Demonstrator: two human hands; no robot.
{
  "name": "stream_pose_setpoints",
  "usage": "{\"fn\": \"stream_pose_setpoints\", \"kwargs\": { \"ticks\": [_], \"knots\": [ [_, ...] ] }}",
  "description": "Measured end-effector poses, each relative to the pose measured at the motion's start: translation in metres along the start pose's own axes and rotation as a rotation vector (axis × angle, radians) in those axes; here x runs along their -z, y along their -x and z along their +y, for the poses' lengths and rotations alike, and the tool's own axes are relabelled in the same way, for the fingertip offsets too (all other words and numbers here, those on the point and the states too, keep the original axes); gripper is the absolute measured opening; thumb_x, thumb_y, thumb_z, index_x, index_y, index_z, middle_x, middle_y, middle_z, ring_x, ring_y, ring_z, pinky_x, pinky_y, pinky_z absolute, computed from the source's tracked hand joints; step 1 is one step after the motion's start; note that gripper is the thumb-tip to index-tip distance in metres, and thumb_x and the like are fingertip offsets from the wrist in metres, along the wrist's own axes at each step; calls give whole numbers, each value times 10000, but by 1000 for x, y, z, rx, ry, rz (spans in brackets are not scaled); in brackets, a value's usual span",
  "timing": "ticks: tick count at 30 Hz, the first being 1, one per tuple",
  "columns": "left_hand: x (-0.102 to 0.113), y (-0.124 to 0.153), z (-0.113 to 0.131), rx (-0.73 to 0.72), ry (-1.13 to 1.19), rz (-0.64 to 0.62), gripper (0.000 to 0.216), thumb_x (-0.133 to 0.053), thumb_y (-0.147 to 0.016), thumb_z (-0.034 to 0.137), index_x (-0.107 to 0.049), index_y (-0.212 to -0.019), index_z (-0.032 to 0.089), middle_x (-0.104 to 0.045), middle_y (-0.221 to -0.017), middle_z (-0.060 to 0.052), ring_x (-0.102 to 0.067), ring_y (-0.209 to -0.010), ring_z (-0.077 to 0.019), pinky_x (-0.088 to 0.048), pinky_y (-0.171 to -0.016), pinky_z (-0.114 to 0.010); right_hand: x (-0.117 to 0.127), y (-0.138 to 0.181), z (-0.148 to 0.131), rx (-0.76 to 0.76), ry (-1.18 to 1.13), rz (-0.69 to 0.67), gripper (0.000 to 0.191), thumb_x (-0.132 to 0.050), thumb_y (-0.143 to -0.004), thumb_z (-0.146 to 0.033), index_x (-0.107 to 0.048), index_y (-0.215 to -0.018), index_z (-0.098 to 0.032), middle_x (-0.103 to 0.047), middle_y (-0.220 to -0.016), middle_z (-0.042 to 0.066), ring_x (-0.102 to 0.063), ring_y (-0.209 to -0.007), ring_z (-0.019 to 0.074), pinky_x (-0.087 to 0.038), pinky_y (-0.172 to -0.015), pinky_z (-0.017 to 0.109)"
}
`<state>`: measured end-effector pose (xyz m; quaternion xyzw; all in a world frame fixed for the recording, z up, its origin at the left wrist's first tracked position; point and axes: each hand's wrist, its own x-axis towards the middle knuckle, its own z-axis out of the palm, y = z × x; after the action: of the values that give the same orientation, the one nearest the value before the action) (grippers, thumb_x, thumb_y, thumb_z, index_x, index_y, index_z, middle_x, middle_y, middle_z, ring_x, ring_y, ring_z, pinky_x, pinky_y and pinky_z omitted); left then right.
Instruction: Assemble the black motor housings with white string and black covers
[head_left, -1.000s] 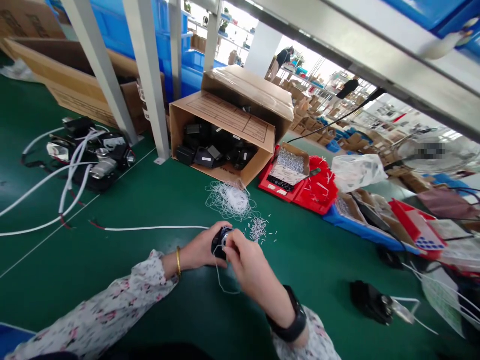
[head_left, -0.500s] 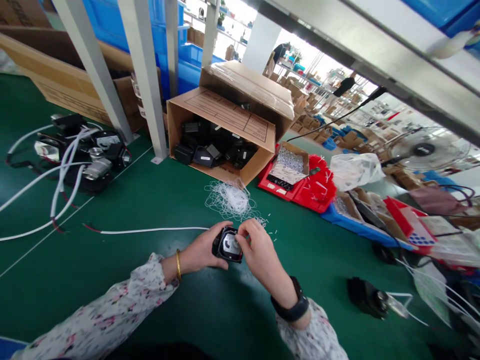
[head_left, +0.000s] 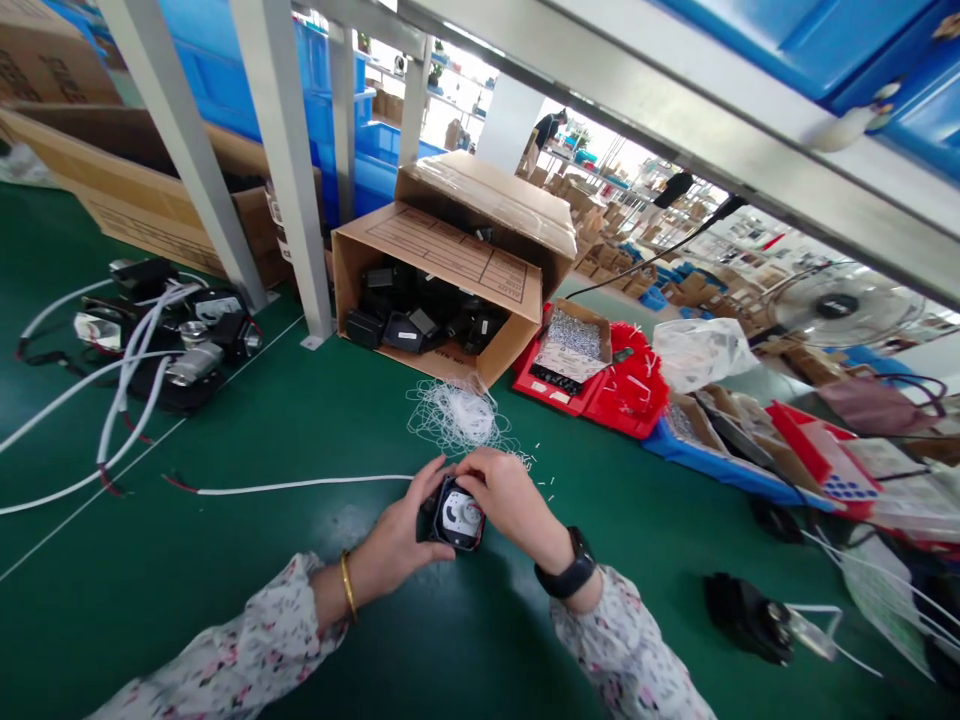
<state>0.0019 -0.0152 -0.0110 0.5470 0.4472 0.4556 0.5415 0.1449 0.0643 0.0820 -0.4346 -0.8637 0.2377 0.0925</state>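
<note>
My left hand (head_left: 401,525) is wrapped round the left side of a small black square housing (head_left: 437,532), its thumb along the lower edge. A silver metal plate (head_left: 454,513) with a round part shows in the open face of the housing. A white cable (head_left: 300,486) runs left from it across the green table and ends in bare red and black wires. My right hand (head_left: 506,495) is closed, thumb and fingertips pressed together at the upper right rim of the housing. Whatever is between those fingertips is hidden.
Left lie several valve units (head_left: 195,365) with white cables. A carton (head_left: 450,250) of black housings stands behind a tangle of clear thread (head_left: 461,415). Red trays (head_left: 630,385) and a blue tray (head_left: 697,450) line the right. Another black unit (head_left: 746,615) lies at lower right.
My right fingertips have moved from over the metal plate to the housing's upper rim, uncovering more of the plate. My left hand keeps its hold. The camera view has tilted slightly.
</note>
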Motion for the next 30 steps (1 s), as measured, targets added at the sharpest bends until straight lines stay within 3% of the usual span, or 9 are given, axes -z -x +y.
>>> {"fn": "stream_pose_setpoints", "kwargs": {
  "ticks": [4,10,17,21,24,27,30],
  "knots": [
    [-3,2,-1,13,43,41,716,-696,-613,71,-312,-1200,218,-444,-1331,-124,-414,-1236,-240,-323,-1050,-418,0,-1,0,39,46,-13,165,-542,-821,-116,-630,-714,-205,-656,-788,10,-590,-733,151,-409,-674,253],
    [-3,4,1,52,-21,51,559,-714,-616,131,-364,-1042,221,-575,-1145,-83,-549,-1070,-254,-448,-893,-392,3,-7,-2,-44,116,-49,137,-606,-758,-153,-580,-627,-187,-616,-663,-9,-533,-610,123,-336,-556,232],
    [-1,5,-4,-49,-141,58,853,-766,-611,145,-272,-1299,249,-462,-1334,-85,-397,-1257,-235,-317,-1067,-399,19,-24,-2,-140,101,-290,222,-719,-664,-324,-571,-604,-170,-537,-559,-45,-460,-531,96,-265,-464,214],
    [1,4,-3,-128,-246,17,751,-762,-624,148,-400,-1267,289,-444,-1358,-36,-408,-1249,-228,-312,-1080,-384,19,-17,10,-65,-49,-284,126,-653,-719,-182,-581,-618,-155,-547,-577,-46,-467,-540,80,-311,-494,200],
    [2,2,0,-126,-262,16,680,-748,-640,160,-439,-1236,272,-436,-1365,-49,-399,-1258,-222,-301,-1090,-402,11,3,24,-67,-198,-171,88,-565,-760,-115,-599,-692,-161,-593,-653,-26,-523,-601,96,-378,-547,200],
    [1,2,-1,-107,-235,22,646,-727,-651,162,-440,-1221,256,-444,-1357,-61,-396,-1259,-218,-309,-1084,-409,-7,27,34,-208,-445,-67,95,-491,-828,-212,-575,-840,-169,-586,-674,-4,-559,-568,121,-445,-515,223],
    [0,3,-4,-114,-224,36,617,-722,-653,194,-441,-1200,241,-431,-1367,-71,-399,-1256,-228,-322,-1070,-392,-30,46,38,-379,-708,-14,254,-451,-857,-375,-502,-1012,-181,-561,-641,-11,-574,-490,143,-485,-445,254]
  ]
}}
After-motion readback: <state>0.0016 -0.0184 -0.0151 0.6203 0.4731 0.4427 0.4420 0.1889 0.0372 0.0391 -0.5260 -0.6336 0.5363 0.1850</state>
